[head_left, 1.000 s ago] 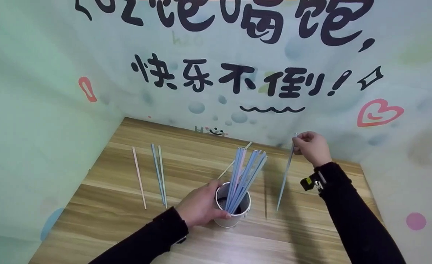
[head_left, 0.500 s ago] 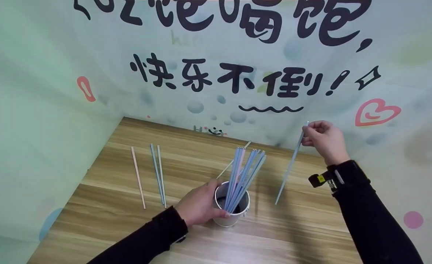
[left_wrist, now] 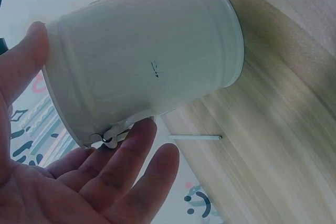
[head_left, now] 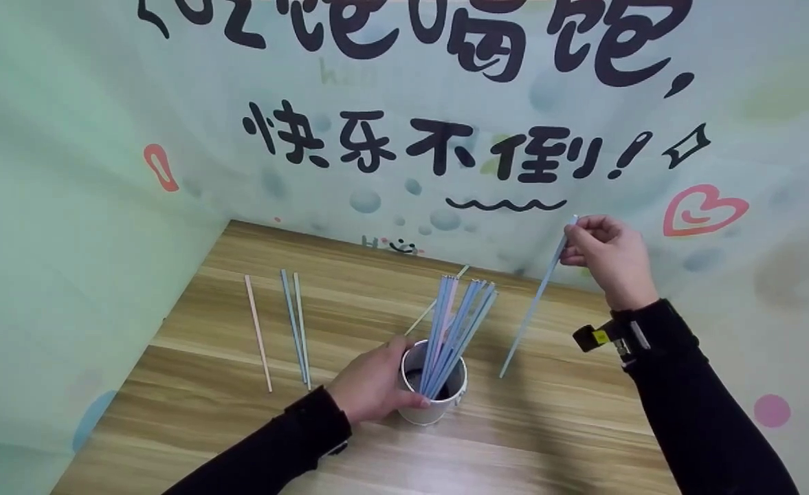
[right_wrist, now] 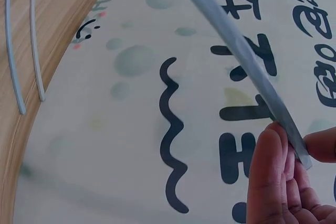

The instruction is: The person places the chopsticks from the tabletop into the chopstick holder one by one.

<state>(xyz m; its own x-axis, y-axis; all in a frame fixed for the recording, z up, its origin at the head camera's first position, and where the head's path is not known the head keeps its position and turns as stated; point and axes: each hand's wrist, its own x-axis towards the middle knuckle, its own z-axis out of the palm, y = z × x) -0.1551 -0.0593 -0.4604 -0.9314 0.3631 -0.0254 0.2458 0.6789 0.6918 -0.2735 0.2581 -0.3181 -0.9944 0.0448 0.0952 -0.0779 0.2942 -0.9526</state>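
Note:
My left hand (head_left: 371,386) grips a small white bucket (head_left: 426,414) at its rim, thumb on the near side and fingers round the far side. In the left wrist view the bucket (left_wrist: 152,51) shows a smooth wall and a handle fitting by my fingertips. Several blue straws and a pink straw (head_left: 449,302) lean to the right inside it. To the right, my right hand (head_left: 610,254) pinches a blue straw (head_left: 533,308) near its top end. That straw slants down and left, its lower tip over the table. In the right wrist view, thumb and fingers press the straw (right_wrist: 247,59).
On the left of the wooden table (head_left: 198,399) lie a pink straw (head_left: 258,333), a blue straw (head_left: 293,326) and a pale green straw (head_left: 302,330). Another pale straw (head_left: 421,317) lies behind the bucket. A printed cloth wall (head_left: 349,82) closes off the back.
My right hand has risen and moved right with the blue straw, whose lower tip has swung left toward the bucket. My left hand and the bucket have stayed in place.

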